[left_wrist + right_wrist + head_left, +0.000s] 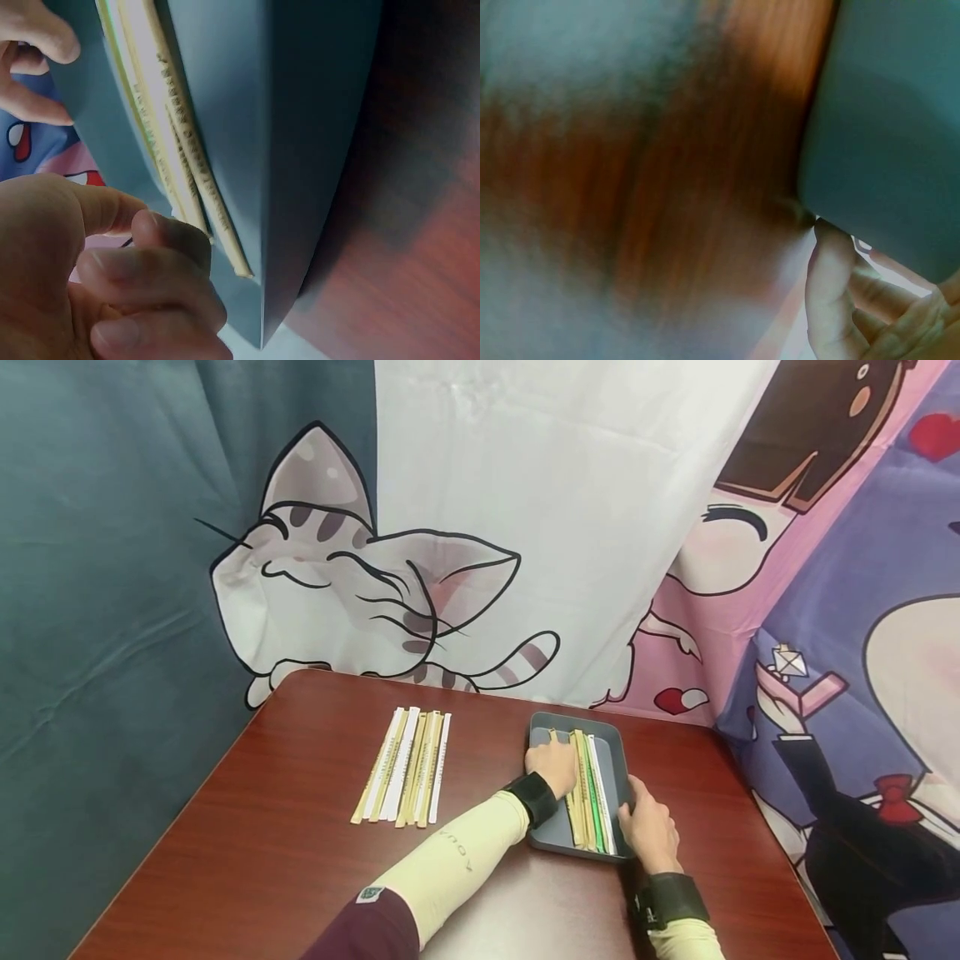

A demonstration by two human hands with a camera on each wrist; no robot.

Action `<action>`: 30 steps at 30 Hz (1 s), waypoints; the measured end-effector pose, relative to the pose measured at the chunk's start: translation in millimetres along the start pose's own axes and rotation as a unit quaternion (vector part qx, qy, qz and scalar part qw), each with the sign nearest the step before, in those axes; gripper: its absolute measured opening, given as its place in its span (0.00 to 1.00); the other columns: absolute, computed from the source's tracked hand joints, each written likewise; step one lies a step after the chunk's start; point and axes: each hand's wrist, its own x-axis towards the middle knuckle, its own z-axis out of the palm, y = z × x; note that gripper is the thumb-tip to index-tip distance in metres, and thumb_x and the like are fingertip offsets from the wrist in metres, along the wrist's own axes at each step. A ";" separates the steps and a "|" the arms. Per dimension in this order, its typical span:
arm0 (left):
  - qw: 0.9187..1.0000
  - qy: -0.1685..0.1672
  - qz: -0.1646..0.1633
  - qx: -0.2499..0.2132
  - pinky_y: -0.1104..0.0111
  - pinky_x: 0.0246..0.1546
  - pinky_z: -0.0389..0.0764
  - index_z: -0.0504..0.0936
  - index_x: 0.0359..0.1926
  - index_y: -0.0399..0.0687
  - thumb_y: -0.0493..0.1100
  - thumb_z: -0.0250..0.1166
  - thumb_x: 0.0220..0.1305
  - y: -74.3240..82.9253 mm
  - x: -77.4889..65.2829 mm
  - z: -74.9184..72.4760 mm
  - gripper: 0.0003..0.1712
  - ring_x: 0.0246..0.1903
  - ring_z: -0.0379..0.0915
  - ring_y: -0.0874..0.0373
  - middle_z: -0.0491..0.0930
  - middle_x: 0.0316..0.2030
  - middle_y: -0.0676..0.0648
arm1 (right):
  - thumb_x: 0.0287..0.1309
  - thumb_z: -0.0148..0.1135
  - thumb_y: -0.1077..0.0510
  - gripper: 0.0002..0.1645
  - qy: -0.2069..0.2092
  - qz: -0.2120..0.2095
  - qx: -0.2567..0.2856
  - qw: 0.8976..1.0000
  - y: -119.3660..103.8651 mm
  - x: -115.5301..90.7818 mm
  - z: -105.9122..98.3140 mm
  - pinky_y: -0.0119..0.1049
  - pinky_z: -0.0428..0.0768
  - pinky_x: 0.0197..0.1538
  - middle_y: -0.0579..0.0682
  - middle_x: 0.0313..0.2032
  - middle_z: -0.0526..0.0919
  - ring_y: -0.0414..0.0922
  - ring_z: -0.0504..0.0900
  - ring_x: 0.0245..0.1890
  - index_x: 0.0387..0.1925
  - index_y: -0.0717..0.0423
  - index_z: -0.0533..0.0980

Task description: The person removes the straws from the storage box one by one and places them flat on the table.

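A grey tray (558, 839) stands at the right of the table. Inside lie long, thin, paper-wrapped sticks (583, 810), tan, green and white, roughly side by side. My left hand (553, 766) reaches over the tray's left part, fingers curled at the sticks. In the left wrist view, the left hand (142, 277) has its thumb close to the index fingertip; whether a stick is between them is hidden. My right hand (651, 827) holds the tray's right wall, thumb over the rim and fingers outside. The right wrist view shows its fingers (829, 277) against the tray (885, 172).
A row of several similar tan and white wrapped sticks (405, 768) lies on the brown table (262, 827), left of the tray. Printed cloth curtains (570, 468) hang right behind the table's far edge.
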 end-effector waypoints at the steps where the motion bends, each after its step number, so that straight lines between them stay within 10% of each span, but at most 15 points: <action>1: 1.000 -0.004 -0.002 0.000 0.57 0.24 0.79 0.88 0.42 0.56 0.49 0.66 0.66 0.7 0.0 1.8 0.08 0.32 0.84 0.51 0.88 0.41 0.48 | 0.64 0.57 0.58 0.35 0.001 0.000 0.001 1.000 -0.4 -1.0 0.4 0.63 0.77 0.35 0.70 0.56 0.80 0.69 0.83 0.39 0.73 0.49 0.66; 30: 0.997 -0.069 -0.013 0.031 0.59 0.32 0.80 0.90 0.44 0.59 0.49 0.66 0.67 2.3 1.8 15.7 0.09 0.37 0.85 0.53 0.88 0.39 0.49 | 0.65 0.57 0.58 0.35 0.000 -0.003 0.000 1.000 1.7 0.9 -0.5 0.61 0.76 0.32 0.70 0.54 0.81 0.68 0.83 0.39 0.73 0.49 0.66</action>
